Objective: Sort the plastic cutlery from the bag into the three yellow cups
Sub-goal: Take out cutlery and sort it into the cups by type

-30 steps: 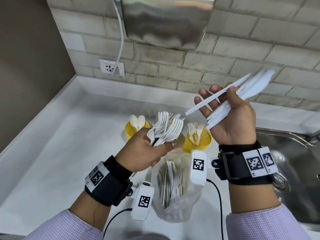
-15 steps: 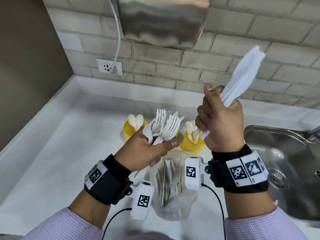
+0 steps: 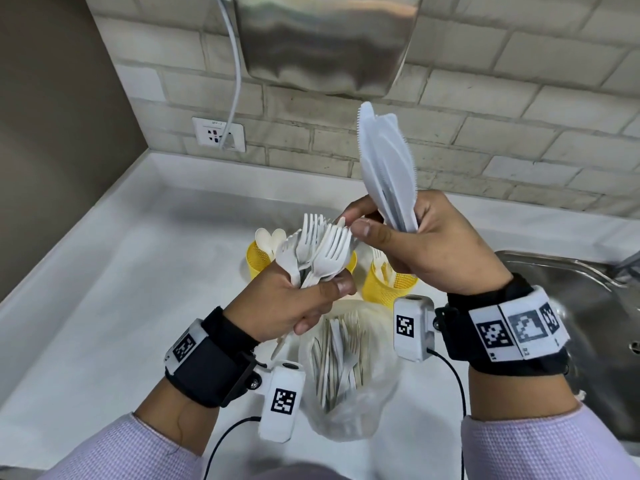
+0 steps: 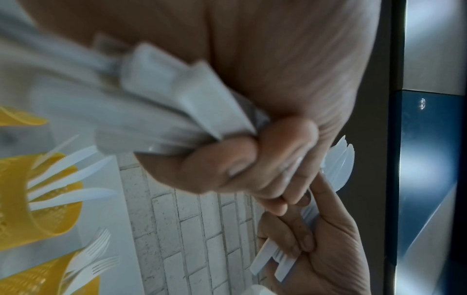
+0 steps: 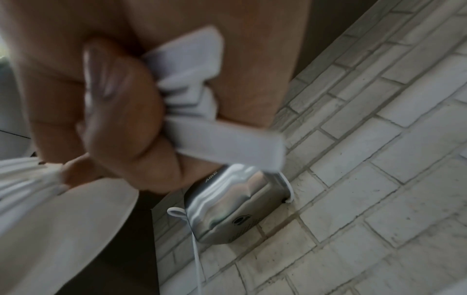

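- L hand (image 3: 291,303): fingers curled round a bunch of white plastic forks (image 3: 320,252), tines up, handles buried in the fist; held above the counter, just in front of the cups. L wrist view shows the handle ends (image 4: 182,103) sticking out of the closed fist.
- R hand (image 3: 426,251): grips a bundle of white plastic knives (image 3: 388,168) by the handles, blades upright w/ serrated edges visible against the brick wall. Thumb and forefinger reach toward the fork tines; contact w/ the forks cannot be told for sure.
- R wrist view: knife handles (image 5: 202,83) clamped between palm and curled fingers; pic blurred.
- Three yellow cups on the white counter (image 3: 104,323), behind the hands, in a row:
- left cup (image 3: 258,261) holds spoons (image 3: 270,239), bowls up;
- middle cup (image 3: 351,263) mostly hidden by the forks in hand; L wrist view shows a cup w/ knives (image 4: 73,173) in it;
- right cup (image 3: 388,282) holds forks, tines up, partly hidden by the R hand.
- Clear plastic bag (image 3: 346,386): lies on the counter betw. the two wrists, near edge; more white cutlery inside, mixed, types hard to tell.
- Background: steel hand dryer (image 3: 325,39) on the brick wall, white cord to a wall socket (image 3: 219,134); steel sink (image 3: 595,323) at R.
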### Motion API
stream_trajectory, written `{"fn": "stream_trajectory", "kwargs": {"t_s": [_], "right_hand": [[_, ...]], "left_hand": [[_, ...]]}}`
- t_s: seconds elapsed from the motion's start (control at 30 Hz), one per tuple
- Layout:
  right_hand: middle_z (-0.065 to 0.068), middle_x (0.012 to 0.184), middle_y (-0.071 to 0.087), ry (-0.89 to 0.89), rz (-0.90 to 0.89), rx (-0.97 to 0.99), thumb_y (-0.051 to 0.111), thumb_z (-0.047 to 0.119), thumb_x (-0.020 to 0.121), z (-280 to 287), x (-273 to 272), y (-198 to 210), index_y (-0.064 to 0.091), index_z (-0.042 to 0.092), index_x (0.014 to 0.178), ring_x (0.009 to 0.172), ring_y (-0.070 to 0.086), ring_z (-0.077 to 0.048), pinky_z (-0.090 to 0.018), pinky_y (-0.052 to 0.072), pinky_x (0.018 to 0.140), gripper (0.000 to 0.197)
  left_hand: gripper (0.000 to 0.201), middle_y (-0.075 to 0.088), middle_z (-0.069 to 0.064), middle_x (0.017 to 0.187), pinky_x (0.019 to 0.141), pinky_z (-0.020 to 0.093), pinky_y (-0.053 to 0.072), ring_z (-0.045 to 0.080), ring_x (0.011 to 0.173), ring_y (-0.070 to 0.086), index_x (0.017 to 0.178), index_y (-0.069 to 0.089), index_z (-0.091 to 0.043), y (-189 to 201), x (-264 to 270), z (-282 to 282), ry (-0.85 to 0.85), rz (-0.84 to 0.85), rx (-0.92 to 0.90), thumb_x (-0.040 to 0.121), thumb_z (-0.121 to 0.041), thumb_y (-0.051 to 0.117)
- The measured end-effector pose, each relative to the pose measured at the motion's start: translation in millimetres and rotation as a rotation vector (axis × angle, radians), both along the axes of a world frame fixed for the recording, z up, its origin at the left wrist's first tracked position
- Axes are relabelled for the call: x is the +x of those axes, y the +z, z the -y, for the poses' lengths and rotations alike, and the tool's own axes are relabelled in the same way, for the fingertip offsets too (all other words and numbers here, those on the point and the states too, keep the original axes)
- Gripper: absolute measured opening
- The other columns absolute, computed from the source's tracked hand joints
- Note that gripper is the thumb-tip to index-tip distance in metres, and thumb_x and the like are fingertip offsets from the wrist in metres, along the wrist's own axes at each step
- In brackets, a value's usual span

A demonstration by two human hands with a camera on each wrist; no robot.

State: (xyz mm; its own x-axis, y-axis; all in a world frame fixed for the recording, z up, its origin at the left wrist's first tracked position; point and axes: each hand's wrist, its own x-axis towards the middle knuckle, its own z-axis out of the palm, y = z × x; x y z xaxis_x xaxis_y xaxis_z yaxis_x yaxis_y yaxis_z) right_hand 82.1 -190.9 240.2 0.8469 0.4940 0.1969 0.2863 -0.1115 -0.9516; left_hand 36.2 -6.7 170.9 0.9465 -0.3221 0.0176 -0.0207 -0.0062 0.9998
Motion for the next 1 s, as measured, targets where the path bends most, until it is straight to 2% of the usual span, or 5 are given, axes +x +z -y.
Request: {"fn": "stream_trajectory", "kwargs": {"t_s": [0.23,0.43,0.7,0.9,1.0], "right_hand": [[0.013,0.057,0.065,0.055,-0.07,0.026,0.057,-0.016,0.092,2,3,1,0.064,0.001,0.108,0.043,0.057,0.002,-0.004,0.041,0.047,0.025],[0.015,0.065,0.068,0.082,-0.065,-0.011,0.06,-0.015,0.091,5,4,3,0.066,-0.002,0.108,0.05,0.06,0.003,-0.004,0.043,0.051,0.022],[0.017,0.06,0.066,0.138,-0.085,-0.015,0.054,-0.017,0.093,6,2,3,0.06,0.0,0.118,0.048,0.059,0.005,-0.003,0.043,0.051,0.031],[0.011,0.068,0.07,0.101,-0.072,0.021,0.057,-0.018,0.09,5,3,0,0.064,0.003,0.113,0.049,0.06,0.003,-0.004,0.044,0.051,0.031],[0.011,0.067,0.068,0.077,-0.041,0.033,0.062,-0.007,0.091,5,5,-3,0.067,0.005,0.107,0.047,0.056,0.002,-0.006,0.041,0.049,0.021]], "left_hand": [[0.011,0.057,-0.014,0.052,0.04,0.018,0.032,0.003,0.038,0.035,0.089,0.053,-0.004,-1,1,-2,-0.068,0.01,0.01,0.1,-0.002,0.055],[0.018,0.056,-0.014,0.051,0.041,0.02,0.033,0.007,0.037,0.033,0.089,0.06,-0.002,1,-2,-1,-0.134,0.013,-0.013,0.091,-0.02,0.06],[0.018,0.048,-0.011,0.05,0.042,0.019,0.036,0.011,0.037,0.034,0.087,0.065,-0.007,-6,0,-3,-0.163,-0.008,-0.081,0.091,-0.025,0.066],[0.012,0.043,-0.007,0.049,0.043,0.02,0.037,0.013,0.038,0.034,0.087,0.069,-0.013,-10,2,-4,-0.172,-0.006,-0.079,0.095,-0.021,0.065],[0.012,0.044,-0.007,0.049,0.043,0.021,0.037,0.014,0.037,0.035,0.087,0.069,-0.012,-11,4,-4,-0.162,0.007,-0.069,0.096,-0.018,0.065]]}}
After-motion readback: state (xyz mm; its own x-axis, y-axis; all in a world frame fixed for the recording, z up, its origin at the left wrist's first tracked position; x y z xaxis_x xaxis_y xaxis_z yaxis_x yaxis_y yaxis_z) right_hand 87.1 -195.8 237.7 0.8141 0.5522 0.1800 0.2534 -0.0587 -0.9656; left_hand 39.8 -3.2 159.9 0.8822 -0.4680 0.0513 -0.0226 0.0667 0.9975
